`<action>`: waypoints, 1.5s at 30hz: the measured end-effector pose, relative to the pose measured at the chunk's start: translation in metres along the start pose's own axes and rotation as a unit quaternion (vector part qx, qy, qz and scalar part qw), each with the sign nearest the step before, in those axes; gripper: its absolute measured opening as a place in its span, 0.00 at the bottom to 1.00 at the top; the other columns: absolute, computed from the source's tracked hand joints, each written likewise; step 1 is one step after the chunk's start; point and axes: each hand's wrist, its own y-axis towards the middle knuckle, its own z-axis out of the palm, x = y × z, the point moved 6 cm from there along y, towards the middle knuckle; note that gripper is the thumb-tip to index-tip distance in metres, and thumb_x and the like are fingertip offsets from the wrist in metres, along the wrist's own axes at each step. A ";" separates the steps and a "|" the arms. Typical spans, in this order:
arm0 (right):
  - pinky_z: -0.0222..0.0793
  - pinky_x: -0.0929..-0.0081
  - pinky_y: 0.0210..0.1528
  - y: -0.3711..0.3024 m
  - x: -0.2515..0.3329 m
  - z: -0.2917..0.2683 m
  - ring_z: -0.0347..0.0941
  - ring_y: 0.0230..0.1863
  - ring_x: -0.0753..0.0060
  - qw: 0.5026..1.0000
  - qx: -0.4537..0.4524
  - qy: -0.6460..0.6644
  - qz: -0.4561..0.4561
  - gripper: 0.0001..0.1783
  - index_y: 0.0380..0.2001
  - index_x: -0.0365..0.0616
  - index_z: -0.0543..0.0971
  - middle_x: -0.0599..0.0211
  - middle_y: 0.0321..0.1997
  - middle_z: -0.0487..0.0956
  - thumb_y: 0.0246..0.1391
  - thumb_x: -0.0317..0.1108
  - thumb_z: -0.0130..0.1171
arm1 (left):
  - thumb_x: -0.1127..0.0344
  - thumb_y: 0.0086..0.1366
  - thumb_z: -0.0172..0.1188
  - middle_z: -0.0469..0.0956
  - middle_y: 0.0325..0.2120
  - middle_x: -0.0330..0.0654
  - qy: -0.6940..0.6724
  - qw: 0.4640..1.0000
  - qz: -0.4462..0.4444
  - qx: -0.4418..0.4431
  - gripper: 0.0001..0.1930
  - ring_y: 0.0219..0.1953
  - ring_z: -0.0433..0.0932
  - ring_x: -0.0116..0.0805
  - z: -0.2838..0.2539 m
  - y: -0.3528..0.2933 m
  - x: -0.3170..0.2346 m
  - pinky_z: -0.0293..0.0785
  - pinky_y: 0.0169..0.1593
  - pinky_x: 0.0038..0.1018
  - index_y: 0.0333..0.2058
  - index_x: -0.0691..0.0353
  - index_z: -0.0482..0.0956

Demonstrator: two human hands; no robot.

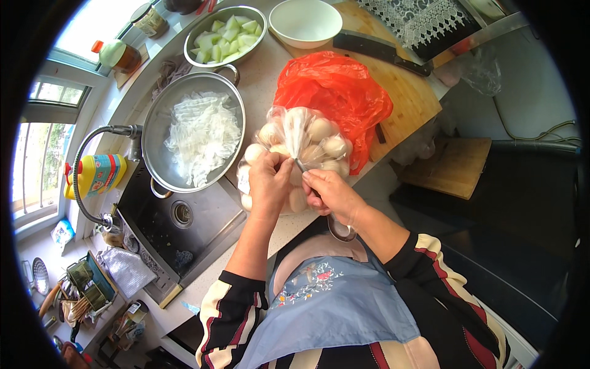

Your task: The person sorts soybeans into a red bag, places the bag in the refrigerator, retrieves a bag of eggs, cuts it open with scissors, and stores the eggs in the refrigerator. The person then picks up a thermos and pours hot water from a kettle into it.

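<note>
A clear plastic bag (303,132), gathered at its top, is full of round, pale-brown things that look like eggs or mushrooms; I cannot tell which. My left hand (270,178) pinches the gathered neck of this bag. Close by on the right, my right hand (332,192) is closed around a metal spoon (342,230). The spoon's bowl hangs below that hand at the counter's edge, and its thin handle end meets the bag's neck by my left fingertips. A crumpled red plastic bag (332,83) lies just behind the clear one.
A two-handled steel pan (150,132) with white shreds straddles the sink (209,215). Behind it stand a steel bowl of pale-green chunks (227,40) and a white bowl (305,21). A cleaver (369,48) lies on the wooden cutting board (412,101). A yellow jug (101,175) stands near the faucet (80,166).
</note>
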 end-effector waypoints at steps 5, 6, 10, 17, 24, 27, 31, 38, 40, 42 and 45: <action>0.49 0.83 0.13 0.003 0.007 -0.006 0.56 0.12 0.85 0.998 -0.033 -0.034 -0.041 0.16 0.22 0.45 0.67 0.75 0.14 0.65 0.62 0.41 0.43 | 0.72 0.53 0.61 0.70 0.21 0.44 0.028 0.997 0.066 -0.014 0.06 0.22 0.70 0.33 -0.001 -0.004 -0.013 0.67 0.30 0.27 0.25 0.69 0.77; 0.51 0.83 0.14 0.000 0.013 -0.007 0.58 0.13 0.84 0.994 -0.061 -0.057 -0.070 0.15 0.23 0.44 0.68 0.74 0.14 0.66 0.61 0.40 0.45 | 0.72 0.53 0.61 0.70 0.21 0.44 0.029 0.997 0.070 -0.022 0.06 0.22 0.70 0.33 -0.002 -0.004 -0.012 0.67 0.30 0.27 0.24 0.69 0.76; 0.58 0.84 0.19 -0.006 0.049 -0.009 0.65 0.17 0.84 0.953 -0.128 -0.139 -0.236 0.12 0.24 0.40 0.71 0.72 0.16 0.70 0.57 0.36 0.52 | 0.74 0.52 0.61 0.70 0.22 0.42 -0.036 0.999 0.024 -0.010 0.04 0.23 0.70 0.30 0.001 -0.005 -0.005 0.67 0.30 0.25 0.24 0.69 0.76; 0.64 0.79 0.24 0.012 0.051 0.000 0.68 0.20 0.79 0.951 -0.055 -0.145 -0.268 0.07 0.30 0.35 0.75 0.70 0.19 0.73 0.53 0.29 0.56 | 0.80 0.52 0.58 0.70 0.24 0.36 -0.062 0.993 0.090 -0.048 0.07 0.23 0.69 0.24 -0.007 -0.023 -0.031 0.66 0.28 0.19 0.31 0.68 0.76; 0.68 0.77 0.38 -0.045 0.063 0.008 0.73 0.33 0.70 0.815 -0.077 -0.395 -0.417 0.16 0.39 0.37 0.78 0.62 0.33 0.76 0.42 0.20 0.57 | 0.58 0.66 0.51 0.76 0.29 0.42 -0.401 0.860 -0.302 0.086 0.18 0.24 0.74 0.26 0.014 -0.065 -0.005 0.72 0.26 0.20 0.36 0.71 0.76; 0.69 0.77 0.36 -0.053 0.053 0.012 0.74 0.33 0.64 0.784 -0.077 -0.446 -0.425 0.18 0.40 0.40 0.79 0.60 0.33 0.76 0.41 0.18 0.57 | 0.60 0.66 0.52 0.77 0.31 0.45 -0.501 0.809 -0.302 0.066 0.16 0.32 0.76 0.29 0.030 -0.057 -0.007 0.74 0.36 0.24 0.39 0.71 0.75; 0.71 0.72 0.30 -0.051 0.038 0.004 0.74 0.29 0.61 0.754 -0.055 -0.527 -0.388 0.21 0.39 0.45 0.80 0.64 0.32 0.74 0.37 0.16 0.55 | 0.65 0.64 0.54 0.78 0.33 0.46 -0.544 0.759 -0.355 0.053 0.12 0.35 0.77 0.31 0.043 -0.051 0.001 0.74 0.41 0.25 0.40 0.70 0.74; 0.65 0.77 0.26 -0.057 0.046 -0.021 0.65 0.22 0.70 0.852 -0.093 -0.441 -0.266 0.18 0.47 0.39 0.69 0.64 0.29 0.69 0.50 0.26 0.50 | 0.73 0.59 0.58 0.76 0.28 0.41 -0.535 0.789 -0.303 -0.006 0.07 0.31 0.75 0.28 0.046 -0.050 0.011 0.70 0.38 0.22 0.36 0.69 0.75; 0.64 0.77 0.26 -0.050 0.046 -0.030 0.63 0.23 0.75 0.880 -0.106 -0.372 -0.277 0.17 0.47 0.37 0.67 0.65 0.29 0.68 0.55 0.31 0.48 | 0.75 0.58 0.59 0.76 0.28 0.41 -0.543 0.782 -0.306 -0.007 0.07 0.31 0.75 0.28 0.047 -0.051 0.013 0.70 0.40 0.22 0.35 0.68 0.76; 0.62 0.82 0.24 -0.041 0.041 -0.032 0.62 0.21 0.81 0.923 -0.085 -0.313 -0.206 0.14 0.42 0.35 0.69 0.66 0.27 0.69 0.63 0.36 0.41 | 0.75 0.56 0.61 0.77 0.28 0.40 -0.533 0.790 -0.302 -0.030 0.07 0.31 0.75 0.28 0.048 -0.052 0.016 0.70 0.40 0.21 0.34 0.67 0.76; 0.58 0.88 0.19 -0.035 0.029 -0.025 0.60 0.17 0.85 0.996 -0.013 -0.079 -0.028 0.17 0.37 0.36 0.70 0.69 0.21 0.70 0.66 0.40 0.38 | 0.76 0.55 0.62 0.77 0.28 0.40 -0.526 0.802 -0.278 -0.054 0.07 0.31 0.75 0.28 0.048 -0.052 0.019 0.70 0.39 0.20 0.34 0.66 0.76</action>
